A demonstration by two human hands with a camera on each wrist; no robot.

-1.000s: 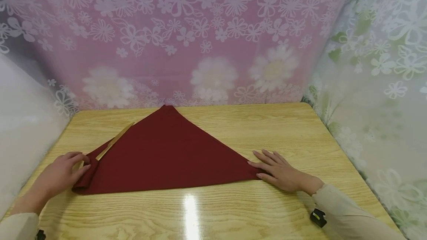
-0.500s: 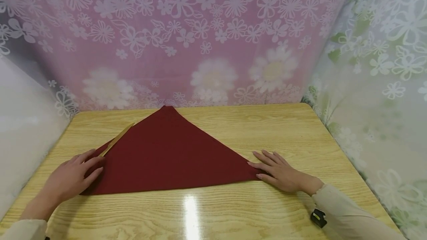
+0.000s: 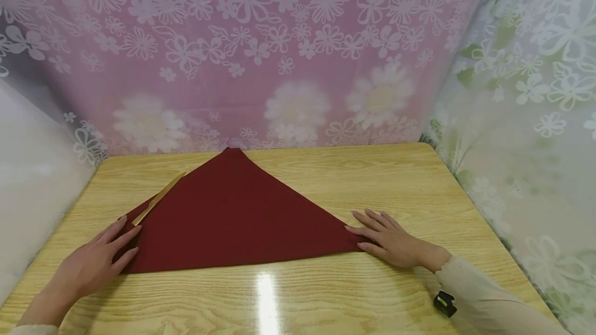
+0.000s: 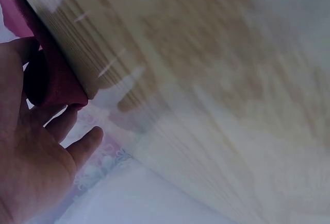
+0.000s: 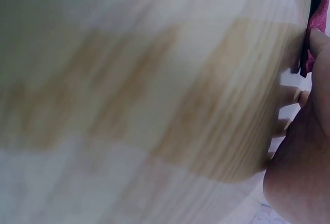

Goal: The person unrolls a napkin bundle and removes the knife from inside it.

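A dark red cloth (image 3: pixel 223 216) lies on the wooden table as a broad triangle, its peak toward the far edge. My left hand (image 3: pixel 90 265) rests on its left corner with the fingers stretched out. In the left wrist view that corner of the cloth (image 4: pixel 59 82) curls into a loop beside the fingers. A slim gold-coloured piece, knife-like in outline (image 3: pixel 159 198), lies along the upper left edge, its lower end close to the left fingertips. My right hand (image 3: pixel 388 239) lies flat, its fingers spread, touching the right corner. The underside of the left corner is hidden.
The wood-grain table (image 3: pixel 195 304) reaches back to a pink flowered curtain (image 3: pixel 223 81). Pale sheets hang at both sides, the right sheet (image 3: pixel 526 143) with green leaves. A small black device (image 3: pixel 444 304) sits at the right sleeve.
The left hand was pinching the rolled left corner, then moved over it. Now its fingers lie stretched out on that corner, a little further back left. The right hand stays put.
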